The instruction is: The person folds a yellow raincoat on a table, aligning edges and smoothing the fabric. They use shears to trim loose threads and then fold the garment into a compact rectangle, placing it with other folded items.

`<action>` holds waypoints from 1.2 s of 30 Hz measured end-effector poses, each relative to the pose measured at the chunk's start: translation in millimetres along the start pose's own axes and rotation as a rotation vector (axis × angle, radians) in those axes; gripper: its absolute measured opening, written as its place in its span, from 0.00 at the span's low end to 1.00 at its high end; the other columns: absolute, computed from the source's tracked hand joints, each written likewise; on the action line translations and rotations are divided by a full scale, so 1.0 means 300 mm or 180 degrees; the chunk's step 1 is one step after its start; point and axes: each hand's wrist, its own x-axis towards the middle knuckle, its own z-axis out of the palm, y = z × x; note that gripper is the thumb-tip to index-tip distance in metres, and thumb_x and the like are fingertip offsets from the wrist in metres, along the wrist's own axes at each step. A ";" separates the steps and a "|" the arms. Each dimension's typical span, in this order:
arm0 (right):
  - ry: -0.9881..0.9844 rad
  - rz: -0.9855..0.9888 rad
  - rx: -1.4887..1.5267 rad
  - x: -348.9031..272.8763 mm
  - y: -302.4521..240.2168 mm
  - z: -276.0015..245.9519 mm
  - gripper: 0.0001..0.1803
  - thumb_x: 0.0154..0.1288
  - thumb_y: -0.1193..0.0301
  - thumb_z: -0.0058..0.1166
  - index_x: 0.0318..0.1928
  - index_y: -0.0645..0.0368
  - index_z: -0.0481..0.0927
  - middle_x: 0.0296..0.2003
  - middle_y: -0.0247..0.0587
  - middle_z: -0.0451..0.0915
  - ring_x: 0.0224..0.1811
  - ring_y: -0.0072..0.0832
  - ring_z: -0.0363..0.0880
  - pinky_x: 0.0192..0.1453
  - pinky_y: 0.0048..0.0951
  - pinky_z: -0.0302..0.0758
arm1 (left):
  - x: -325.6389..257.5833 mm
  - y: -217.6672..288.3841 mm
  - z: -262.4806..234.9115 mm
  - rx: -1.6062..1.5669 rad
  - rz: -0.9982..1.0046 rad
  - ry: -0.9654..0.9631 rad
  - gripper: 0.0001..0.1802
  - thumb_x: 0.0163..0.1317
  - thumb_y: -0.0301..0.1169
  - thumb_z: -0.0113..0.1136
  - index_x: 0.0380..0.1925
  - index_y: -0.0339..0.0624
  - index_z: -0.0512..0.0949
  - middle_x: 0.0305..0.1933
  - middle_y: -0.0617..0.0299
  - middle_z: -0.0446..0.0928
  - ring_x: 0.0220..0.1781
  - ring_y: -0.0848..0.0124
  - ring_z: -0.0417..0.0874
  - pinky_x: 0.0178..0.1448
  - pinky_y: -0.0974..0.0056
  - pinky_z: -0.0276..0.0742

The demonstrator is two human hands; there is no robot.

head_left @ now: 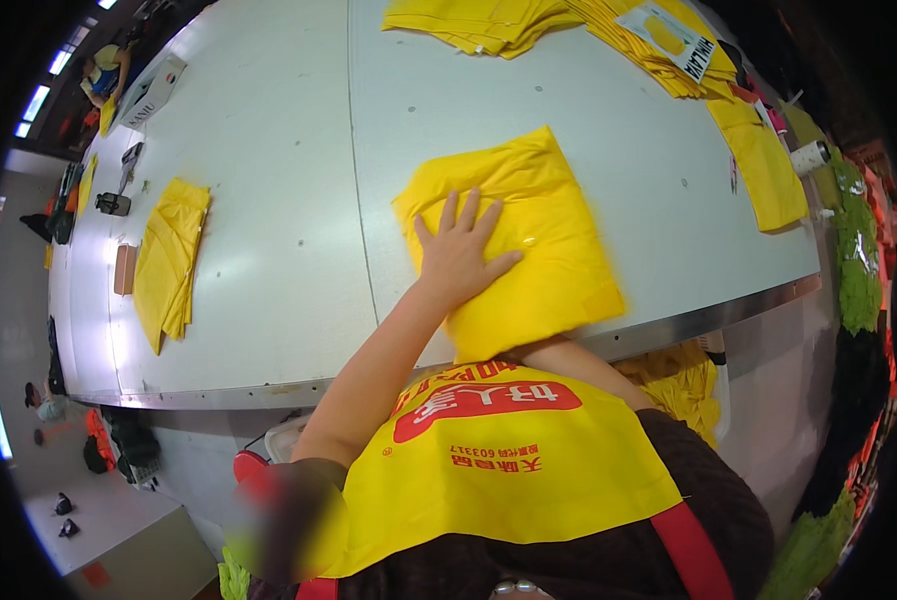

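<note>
A folded yellow cloth piece [558, 225] with a small pale fastener-like spot lies by the table's near edge, directly in front of me. My left hand [458, 255] rests flat on its upper face, open, with the fingers spread. From the right, my right forearm [573, 365] reaches in underneath the near side of the cloth. The cloth covers my right hand, so its fingers are hidden.
Yellow folded pieces [173, 255] lie on the white table [278, 130] at left. A larger yellow stack [488, 25] sits at the far side, a long yellow piece [763, 165] at right. Below the edge is bundled yellow cloth [683, 385]. Another person [103, 80] is far left.
</note>
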 end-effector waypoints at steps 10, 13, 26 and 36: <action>0.1240 0.0167 -0.3547 -0.435 -0.161 -0.059 0.14 0.66 0.66 0.45 0.49 0.58 0.71 0.38 0.38 0.77 0.36 0.23 0.78 0.41 0.25 0.76 | 0.019 -0.032 0.134 0.0254 -0.0333 -0.0086 0.40 0.55 0.63 0.46 0.64 0.55 0.59 0.70 0.55 0.51 0.72 0.55 0.46 0.62 0.30 0.37; 0.1942 -0.0138 -0.4213 -0.631 -0.398 0.030 0.10 0.62 0.65 0.48 0.32 0.58 0.76 0.22 0.32 0.75 0.25 0.20 0.75 0.33 0.18 0.73 | -0.006 -0.037 0.142 0.0293 -0.0377 0.0109 0.40 0.55 0.62 0.46 0.64 0.54 0.59 0.70 0.55 0.51 0.72 0.54 0.47 0.62 0.30 0.36; 0.0680 0.0324 -0.2897 -0.278 -0.349 0.031 0.25 0.57 0.61 0.52 0.53 0.60 0.65 0.44 0.39 0.72 0.39 0.23 0.71 0.34 0.23 0.69 | -0.529 0.012 0.110 0.0452 0.0199 0.1081 0.35 0.47 0.48 0.62 0.53 0.44 0.65 0.61 0.48 0.61 0.67 0.53 0.57 0.66 0.36 0.38; 0.0869 0.1782 -0.3824 -0.315 -0.203 0.015 0.16 0.65 0.58 0.43 0.43 0.57 0.73 0.29 0.34 0.77 0.19 0.22 0.73 0.21 0.22 0.67 | -0.468 -0.141 0.000 0.0811 0.0338 0.1855 0.17 0.47 0.29 0.52 0.41 0.46 0.75 0.28 0.65 0.69 0.31 0.68 0.71 0.37 0.64 0.65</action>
